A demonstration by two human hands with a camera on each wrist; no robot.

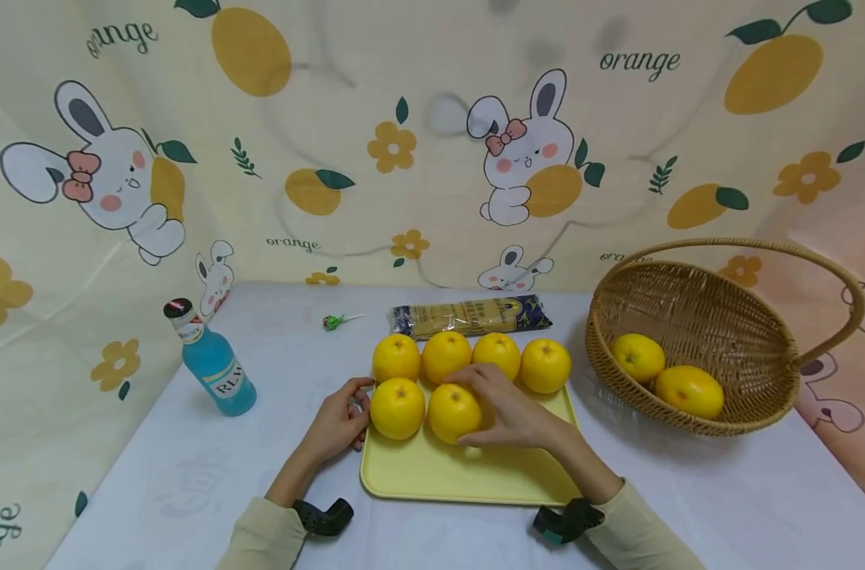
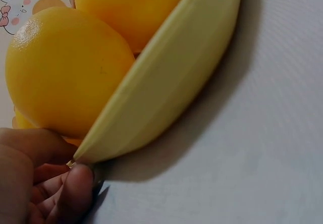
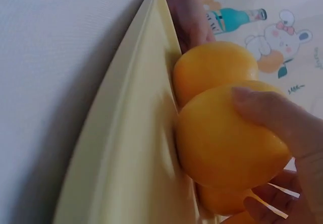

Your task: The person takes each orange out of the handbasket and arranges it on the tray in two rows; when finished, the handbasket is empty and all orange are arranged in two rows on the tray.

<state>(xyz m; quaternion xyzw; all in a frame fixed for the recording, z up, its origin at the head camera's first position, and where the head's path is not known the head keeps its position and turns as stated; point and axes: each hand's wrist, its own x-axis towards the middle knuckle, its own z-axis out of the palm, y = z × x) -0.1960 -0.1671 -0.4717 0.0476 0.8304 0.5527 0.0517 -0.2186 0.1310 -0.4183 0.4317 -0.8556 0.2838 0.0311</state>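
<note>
Several oranges stand on a yellow tray: a back row of round yellow-orange fruit and two in front. My right hand curls round the front-row orange nearer the tray's middle, thumb on its near side and fingers behind it. In the right wrist view that orange sits against the tray surface under my thumb. At the tray's left edge my left hand pinches the rim between thumb and fingers, as the left wrist view shows. Next to these fingers is the other front orange.
A wicker basket with two oranges stands tilted at the right. Behind the tray lies a long wrapped packet. A small lollipop lies at the back, and a blue bottle stands at the left.
</note>
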